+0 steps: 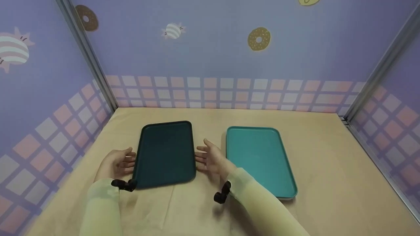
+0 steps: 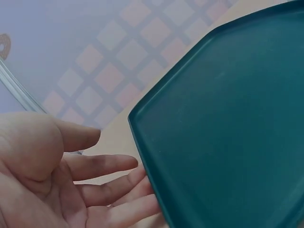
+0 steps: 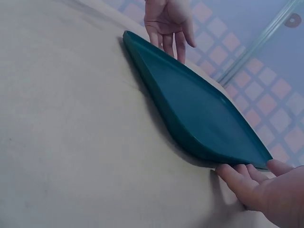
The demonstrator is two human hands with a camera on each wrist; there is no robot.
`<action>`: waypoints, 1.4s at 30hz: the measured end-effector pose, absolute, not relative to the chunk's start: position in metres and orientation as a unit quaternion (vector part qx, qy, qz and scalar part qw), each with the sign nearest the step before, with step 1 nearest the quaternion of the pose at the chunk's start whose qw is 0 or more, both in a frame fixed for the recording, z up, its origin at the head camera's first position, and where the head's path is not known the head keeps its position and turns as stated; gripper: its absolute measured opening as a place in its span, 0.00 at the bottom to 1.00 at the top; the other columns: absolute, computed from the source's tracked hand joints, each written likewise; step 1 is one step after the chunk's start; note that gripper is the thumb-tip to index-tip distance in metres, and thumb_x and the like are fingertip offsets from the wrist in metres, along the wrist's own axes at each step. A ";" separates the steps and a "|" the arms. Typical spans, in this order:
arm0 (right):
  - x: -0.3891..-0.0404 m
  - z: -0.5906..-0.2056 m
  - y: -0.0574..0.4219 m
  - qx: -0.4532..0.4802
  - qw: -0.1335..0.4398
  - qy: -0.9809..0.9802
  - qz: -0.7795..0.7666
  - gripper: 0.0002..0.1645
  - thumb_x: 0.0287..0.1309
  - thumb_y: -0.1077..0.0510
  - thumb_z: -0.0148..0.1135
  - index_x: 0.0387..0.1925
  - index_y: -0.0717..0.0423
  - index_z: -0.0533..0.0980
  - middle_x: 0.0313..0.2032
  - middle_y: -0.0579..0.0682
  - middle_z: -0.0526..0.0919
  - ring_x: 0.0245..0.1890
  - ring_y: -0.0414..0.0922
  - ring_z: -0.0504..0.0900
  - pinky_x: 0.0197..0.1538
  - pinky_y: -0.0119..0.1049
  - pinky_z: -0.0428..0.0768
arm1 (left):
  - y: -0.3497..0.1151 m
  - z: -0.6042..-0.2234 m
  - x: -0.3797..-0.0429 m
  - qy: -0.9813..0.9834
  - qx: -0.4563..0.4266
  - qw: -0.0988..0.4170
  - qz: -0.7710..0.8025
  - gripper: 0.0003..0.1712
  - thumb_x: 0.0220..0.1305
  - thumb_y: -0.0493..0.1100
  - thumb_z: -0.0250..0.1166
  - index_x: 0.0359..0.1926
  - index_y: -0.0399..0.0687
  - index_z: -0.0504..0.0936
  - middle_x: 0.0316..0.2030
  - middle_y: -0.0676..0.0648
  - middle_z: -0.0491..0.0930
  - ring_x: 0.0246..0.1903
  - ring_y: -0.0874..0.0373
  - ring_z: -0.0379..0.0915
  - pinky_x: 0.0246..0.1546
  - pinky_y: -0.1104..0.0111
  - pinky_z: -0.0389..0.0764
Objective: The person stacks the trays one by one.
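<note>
A dark green rectangular tray with a low rim lies on the left half of the table. At its left edge is my left hand, fingers extended and fingertips right at the rim, thumb raised apart. On the opposite side my right hand reaches the tray's right edge with straight fingers. In the right wrist view, the fingertips of that hand meet the underside of the tray's rim. Neither hand curls around the tray. Beyond my right wrist lies a turquoise tray, its lower left part covered by my sleeve.
A beige cloth covers the table. Patterned purple walls stand at the back and both sides, with metal posts in the corners. Small black devices are strapped to both wrists.
</note>
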State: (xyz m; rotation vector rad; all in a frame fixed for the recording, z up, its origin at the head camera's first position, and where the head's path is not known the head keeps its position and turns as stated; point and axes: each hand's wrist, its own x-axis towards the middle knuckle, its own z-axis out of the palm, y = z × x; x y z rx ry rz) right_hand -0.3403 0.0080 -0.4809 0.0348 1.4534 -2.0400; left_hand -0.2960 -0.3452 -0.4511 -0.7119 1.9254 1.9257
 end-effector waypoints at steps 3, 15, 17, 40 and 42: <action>-0.342 -0.479 0.011 0.020 0.316 0.554 -0.770 0.45 0.77 0.33 0.38 0.79 0.60 0.56 0.76 0.65 0.62 0.77 0.61 0.61 0.77 0.59 0.64 | -0.345 -0.453 -0.296 0.685 -0.233 0.174 0.668 0.31 0.82 0.53 0.48 0.74 0.38 0.63 0.41 0.50 0.81 0.40 0.58 0.81 0.42 0.65 0.86; -0.348 -0.470 0.022 0.030 0.320 0.609 -0.725 0.29 0.77 0.55 0.50 0.74 0.57 0.65 0.58 0.56 0.79 0.56 0.50 0.78 0.66 0.49 0.78 | -0.350 -0.459 -0.295 0.658 -0.156 0.224 0.702 0.35 0.80 0.38 0.52 0.82 0.42 0.51 0.42 0.53 0.86 0.41 0.59 0.84 0.37 0.69 0.87; -0.348 -0.470 0.023 0.026 0.318 0.623 -0.714 0.28 0.75 0.62 0.52 0.73 0.57 0.67 0.52 0.54 0.82 0.51 0.48 0.80 0.59 0.45 0.81 | -0.351 -0.462 -0.295 0.661 -0.142 0.220 0.703 0.37 0.78 0.35 0.54 0.81 0.40 0.50 0.44 0.53 0.88 0.42 0.60 0.86 0.38 0.69 0.87; -0.351 -0.467 0.037 0.031 0.314 0.624 -0.715 0.38 0.65 0.76 0.53 0.73 0.52 0.68 0.52 0.53 0.82 0.39 0.43 0.83 0.44 0.36 0.84 | -0.343 -0.466 -0.290 0.626 -0.110 0.185 0.749 0.40 0.77 0.32 0.56 0.82 0.40 0.47 0.41 0.53 0.89 0.38 0.60 0.88 0.39 0.70 0.89; -0.351 -0.466 0.039 0.028 0.314 0.623 -0.716 0.38 0.65 0.76 0.53 0.73 0.51 0.68 0.53 0.53 0.83 0.40 0.43 0.83 0.45 0.36 0.84 | -0.341 -0.464 -0.290 0.624 -0.112 0.179 0.752 0.41 0.76 0.32 0.57 0.82 0.41 0.48 0.40 0.54 0.89 0.38 0.61 0.88 0.37 0.71 0.88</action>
